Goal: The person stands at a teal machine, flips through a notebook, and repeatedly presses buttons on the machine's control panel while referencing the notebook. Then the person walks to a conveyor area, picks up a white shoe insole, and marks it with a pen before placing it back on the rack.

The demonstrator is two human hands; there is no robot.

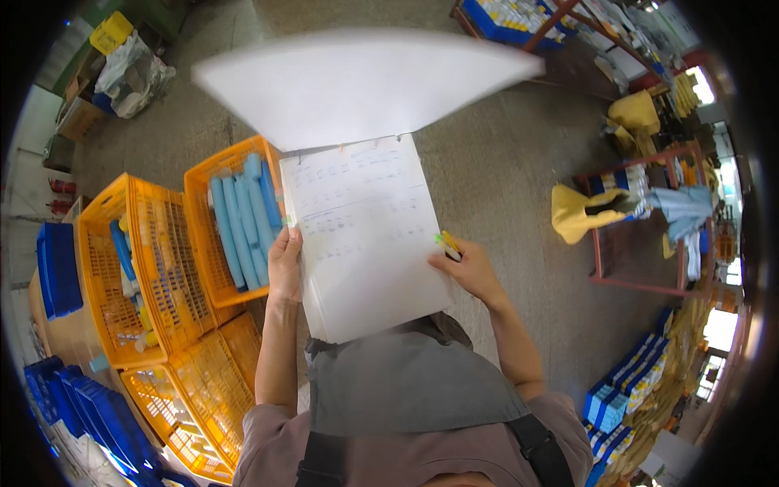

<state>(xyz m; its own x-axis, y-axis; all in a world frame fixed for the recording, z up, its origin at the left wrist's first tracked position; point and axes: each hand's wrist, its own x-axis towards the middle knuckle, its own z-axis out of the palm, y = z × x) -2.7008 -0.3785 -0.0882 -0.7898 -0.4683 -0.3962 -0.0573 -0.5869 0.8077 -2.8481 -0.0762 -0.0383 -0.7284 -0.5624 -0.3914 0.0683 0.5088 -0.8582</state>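
A ring-bound pad of white sheets (373,280) lies tilted before my body, with rows of handwriting on its upper part. Its turned-up page (365,85) stands out beyond the binding and is blurred. My left hand (285,264) grips the pad's left edge, thumb on top, beside a small green tab. At the right edge my right hand (469,269) is closed round a yellow pen (450,245), its thumb on the paper. Another bit of green shows by that pen. What the fingers do under the pad is hidden.
To the left, an orange crate (195,207) holds several light-blue rolls (235,219); more orange crates (146,268) stand beside it. Blue bins (58,268) line the far left. On the right is a red metal rack (596,252) with yellow cloth (574,215).
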